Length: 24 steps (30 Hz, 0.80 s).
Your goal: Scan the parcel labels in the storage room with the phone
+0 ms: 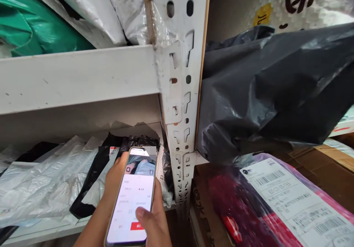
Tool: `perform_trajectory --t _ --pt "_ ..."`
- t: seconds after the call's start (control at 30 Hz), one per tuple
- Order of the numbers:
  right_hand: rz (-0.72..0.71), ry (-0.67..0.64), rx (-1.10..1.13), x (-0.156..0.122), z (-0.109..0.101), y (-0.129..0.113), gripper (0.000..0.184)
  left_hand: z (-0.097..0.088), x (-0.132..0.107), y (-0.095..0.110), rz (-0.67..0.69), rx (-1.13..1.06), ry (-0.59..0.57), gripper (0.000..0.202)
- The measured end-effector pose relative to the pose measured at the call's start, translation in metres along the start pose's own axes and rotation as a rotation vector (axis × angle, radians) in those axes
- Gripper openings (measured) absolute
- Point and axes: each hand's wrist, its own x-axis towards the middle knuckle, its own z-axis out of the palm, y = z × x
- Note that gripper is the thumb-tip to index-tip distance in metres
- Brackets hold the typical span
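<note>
A smartphone point(132, 199) with a lit white screen is held upright low in the view, in front of a shelf. My left hand point(110, 184) grips its left edge, with the forearm coming up from the lower left. My right hand point(159, 221) is closed against the phone's right edge, and its thumb rests on the lower part of the screen beside a red button. Behind the phone lie black and clear plastic mailer bags point(55, 180) on the lower shelf.
A white slotted steel shelf post point(181, 92) stands just right of the phone, and a white crossbeam point(77, 77) runs left. Green and grey parcels lie above. To the right are a large black bag point(276, 92), a pink parcel with a barcode label point(293, 199) and cardboard boxes.
</note>
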Motion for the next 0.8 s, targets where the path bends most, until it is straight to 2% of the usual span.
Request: perform_trajectory --t 0.23,0.4,0.6,0.8 --pt "-0.043 0.0 -0.157 0.006 -0.019 -0.005 0.092 -0.014 -0.005 0.015 0.012 0.167 -0.142 0.013" --pt "-0.031 0.002 -0.175 0.006 -0.022 -0.005 0.091 -0.013 -0.004 0.017 0.001 0.194 -0.152 0.016" --pt "-0.036 -0.016 -0.154 0.005 -0.016 -0.008 0.088 -0.011 -0.004 0.015 0.022 0.196 -0.157 0.013" --pt "-0.017 -0.019 -0.134 0.004 -0.013 -0.01 0.092 -0.01 -0.005 0.012 0.032 0.21 -0.149 0.018"
